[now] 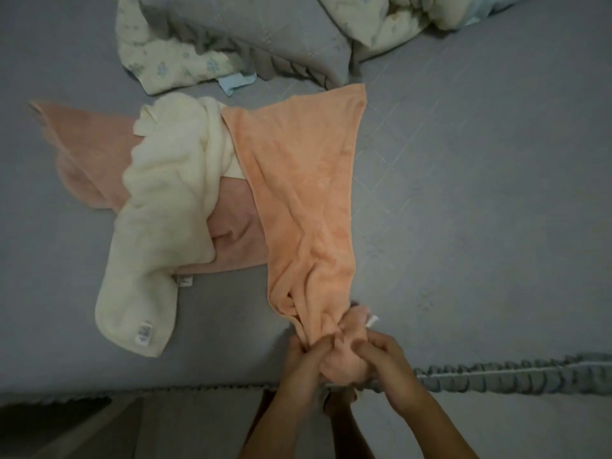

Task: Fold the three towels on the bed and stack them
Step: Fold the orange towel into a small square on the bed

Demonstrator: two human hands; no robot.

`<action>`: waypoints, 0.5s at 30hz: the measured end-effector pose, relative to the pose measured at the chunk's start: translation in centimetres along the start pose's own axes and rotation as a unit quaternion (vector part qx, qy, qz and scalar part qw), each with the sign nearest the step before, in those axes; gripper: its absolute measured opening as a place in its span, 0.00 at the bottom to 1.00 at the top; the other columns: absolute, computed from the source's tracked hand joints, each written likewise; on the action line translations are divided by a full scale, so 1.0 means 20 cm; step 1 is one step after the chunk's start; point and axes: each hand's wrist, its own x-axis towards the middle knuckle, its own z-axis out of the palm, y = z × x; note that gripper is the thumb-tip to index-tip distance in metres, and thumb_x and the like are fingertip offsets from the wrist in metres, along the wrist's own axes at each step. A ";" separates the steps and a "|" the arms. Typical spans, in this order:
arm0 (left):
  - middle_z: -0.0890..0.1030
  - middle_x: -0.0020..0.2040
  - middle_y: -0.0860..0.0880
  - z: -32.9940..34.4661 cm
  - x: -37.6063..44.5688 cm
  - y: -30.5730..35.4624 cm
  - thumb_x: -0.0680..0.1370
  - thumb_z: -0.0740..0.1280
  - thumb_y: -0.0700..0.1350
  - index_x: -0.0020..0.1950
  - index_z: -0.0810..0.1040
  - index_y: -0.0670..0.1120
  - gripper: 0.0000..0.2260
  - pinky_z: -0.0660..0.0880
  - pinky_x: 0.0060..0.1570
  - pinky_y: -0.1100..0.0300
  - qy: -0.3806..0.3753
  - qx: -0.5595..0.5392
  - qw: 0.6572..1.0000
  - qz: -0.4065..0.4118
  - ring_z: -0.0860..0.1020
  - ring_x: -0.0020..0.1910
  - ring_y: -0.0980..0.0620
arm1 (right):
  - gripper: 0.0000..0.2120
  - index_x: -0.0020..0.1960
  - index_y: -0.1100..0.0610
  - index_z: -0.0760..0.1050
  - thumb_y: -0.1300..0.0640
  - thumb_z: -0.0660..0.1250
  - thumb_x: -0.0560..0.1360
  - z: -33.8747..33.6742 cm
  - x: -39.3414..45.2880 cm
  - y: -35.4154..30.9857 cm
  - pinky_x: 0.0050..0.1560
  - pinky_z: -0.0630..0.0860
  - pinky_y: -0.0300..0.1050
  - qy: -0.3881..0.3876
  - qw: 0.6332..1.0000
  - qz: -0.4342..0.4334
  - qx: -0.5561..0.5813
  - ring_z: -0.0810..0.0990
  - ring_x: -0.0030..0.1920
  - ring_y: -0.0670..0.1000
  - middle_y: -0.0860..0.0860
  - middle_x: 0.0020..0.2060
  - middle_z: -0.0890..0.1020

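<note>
Three towels lie unfolded on the grey bed (480,210). An orange towel (298,180) stretches from the pillow down to the bed's near edge, where its bunched end is gripped by both hands. My left hand (303,366) and my right hand (385,362) close on that bunched end side by side. A cream towel (165,200) lies crumpled to the left, partly over a pink towel (86,147) that is spread flat beneath it. The orange towel overlaps the pink towel's right part.
A grey ruffled pillow (251,31) and a pale floral quilt (162,61) sit at the head of the bed. More bundled quilt (407,14) lies at the top right. The bed's ruffled edge (513,372) runs along the front, with floor below.
</note>
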 end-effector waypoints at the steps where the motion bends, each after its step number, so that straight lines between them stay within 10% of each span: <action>1: 0.85 0.56 0.46 0.03 -0.01 -0.02 0.74 0.71 0.37 0.64 0.77 0.50 0.19 0.82 0.49 0.47 -0.006 -0.026 1.000 0.008 0.84 0.54 0.44 | 0.09 0.42 0.63 0.83 0.68 0.64 0.75 -0.06 -0.02 -0.02 0.35 0.75 0.43 0.021 0.999 -0.031 -0.007 0.81 0.36 0.53 0.57 0.35 0.84; 7: 0.84 0.49 0.41 0.01 -0.04 -0.21 0.77 0.64 0.36 0.58 0.80 0.43 0.12 0.79 0.34 0.58 0.138 0.000 0.990 0.025 0.83 0.41 0.49 | 0.15 0.31 0.55 0.70 0.68 0.68 0.72 -0.43 -0.04 0.02 0.29 0.66 0.43 0.214 0.968 -0.113 -0.065 0.68 0.27 0.44 0.46 0.25 0.70; 10: 0.82 0.54 0.41 -0.10 -0.05 -0.33 0.80 0.62 0.44 0.61 0.77 0.41 0.12 0.80 0.51 0.47 0.241 0.047 0.969 0.002 0.81 0.51 0.43 | 0.15 0.32 0.59 0.67 0.64 0.70 0.73 -0.59 0.02 0.16 0.34 0.68 0.48 0.318 0.941 -0.057 -0.107 0.69 0.29 0.51 0.52 0.26 0.71; 15: 0.81 0.48 0.36 -0.19 -0.01 -0.37 0.80 0.66 0.47 0.54 0.74 0.35 0.14 0.76 0.49 0.48 0.256 0.117 0.959 -0.009 0.79 0.43 0.43 | 0.09 0.48 0.59 0.76 0.54 0.69 0.74 -0.62 0.08 0.32 0.44 0.74 0.49 0.147 0.929 0.114 -0.321 0.80 0.41 0.57 0.58 0.42 0.82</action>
